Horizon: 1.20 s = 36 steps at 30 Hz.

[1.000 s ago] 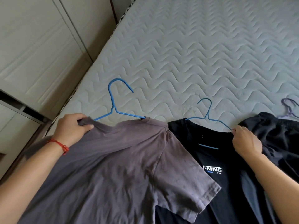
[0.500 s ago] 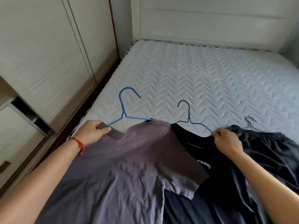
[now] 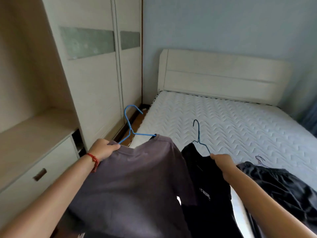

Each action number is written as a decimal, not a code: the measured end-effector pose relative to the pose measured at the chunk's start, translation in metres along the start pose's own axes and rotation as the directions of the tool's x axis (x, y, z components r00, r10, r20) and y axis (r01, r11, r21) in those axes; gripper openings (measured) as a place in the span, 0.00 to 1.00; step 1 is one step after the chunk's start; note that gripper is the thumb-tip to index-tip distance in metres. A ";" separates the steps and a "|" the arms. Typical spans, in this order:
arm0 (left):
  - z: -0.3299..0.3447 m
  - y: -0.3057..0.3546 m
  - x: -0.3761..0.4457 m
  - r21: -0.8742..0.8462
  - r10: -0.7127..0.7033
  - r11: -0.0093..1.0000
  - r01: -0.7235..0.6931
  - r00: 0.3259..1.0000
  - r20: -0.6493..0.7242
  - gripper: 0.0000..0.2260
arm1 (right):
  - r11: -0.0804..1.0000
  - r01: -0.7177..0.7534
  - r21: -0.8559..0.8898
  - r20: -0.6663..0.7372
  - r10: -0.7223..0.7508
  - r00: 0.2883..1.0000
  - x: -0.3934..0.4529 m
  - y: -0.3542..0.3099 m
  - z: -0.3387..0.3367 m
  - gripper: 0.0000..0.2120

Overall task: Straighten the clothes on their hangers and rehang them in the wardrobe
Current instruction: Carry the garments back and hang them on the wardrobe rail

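gripping two garments above the mattress (image 3: 223,121), our left hand (image 3: 103,149) has its fingers clamped on the purple t-shirt (image 3: 133,182) on its blue hanger (image 3: 132,124), our right hand (image 3: 223,162) pinching the black t-shirt (image 3: 205,194).

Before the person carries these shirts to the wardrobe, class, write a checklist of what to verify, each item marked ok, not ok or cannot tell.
1. Left hand grips grey shirt at its shoulder: ok.
2. Right hand grips black shirt: ok.
3. Grey shirt straight on blue hanger: not ok, one hanger arm bare.
4. Dark hanger hook free: ok.
5. Wardrobe rail free: cannot tell.
6. Shorts collected: not ok, on bed.
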<state>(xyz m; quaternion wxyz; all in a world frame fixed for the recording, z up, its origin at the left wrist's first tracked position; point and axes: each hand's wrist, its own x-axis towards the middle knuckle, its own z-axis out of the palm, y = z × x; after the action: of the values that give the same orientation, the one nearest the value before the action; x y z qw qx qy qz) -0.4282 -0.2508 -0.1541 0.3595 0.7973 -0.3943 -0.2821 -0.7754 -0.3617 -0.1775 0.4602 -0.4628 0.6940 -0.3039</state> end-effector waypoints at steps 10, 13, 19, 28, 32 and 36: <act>-0.133 0.021 -0.088 -0.483 -0.192 0.859 0.170 0.981 0.006 0.08 | 0.932 0.346 -0.108 0.167 -0.326 0.930 -0.146 -0.110 0.049 0.11; -0.156 0.028 -0.100 -0.526 -0.153 0.844 0.105 0.987 -0.048 0.06 | 0.887 0.449 -0.110 0.211 -0.421 0.882 -0.169 -0.148 0.060 0.13; -0.201 0.050 -0.115 -0.606 -0.111 0.794 -0.047 0.969 -0.221 0.08 | 0.815 0.579 -0.022 0.293 -0.548 0.783 -0.190 -0.211 0.072 0.12; -0.255 0.063 -0.133 -0.564 -0.067 0.781 -0.268 0.862 -0.502 0.05 | 0.746 0.650 0.146 0.391 -0.647 0.654 -0.221 -0.272 0.107 0.11; -0.287 0.062 -0.131 -0.427 0.016 0.845 -0.324 0.812 -0.584 0.05 | 0.730 0.658 0.186 0.431 -0.662 0.613 -0.234 -0.298 0.137 0.12; -0.323 0.049 -0.111 -0.366 0.060 0.863 -0.348 0.790 -0.610 0.06 | 0.721 0.667 0.186 0.430 -0.670 0.605 -0.239 -0.321 0.178 0.13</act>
<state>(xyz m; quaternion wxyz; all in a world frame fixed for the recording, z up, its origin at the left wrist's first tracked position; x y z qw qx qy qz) -0.2713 -0.0668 0.0913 0.6694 0.6872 -0.2737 -0.0692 -0.4595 -0.2652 0.1102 0.4677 -0.7455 0.3370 -0.3345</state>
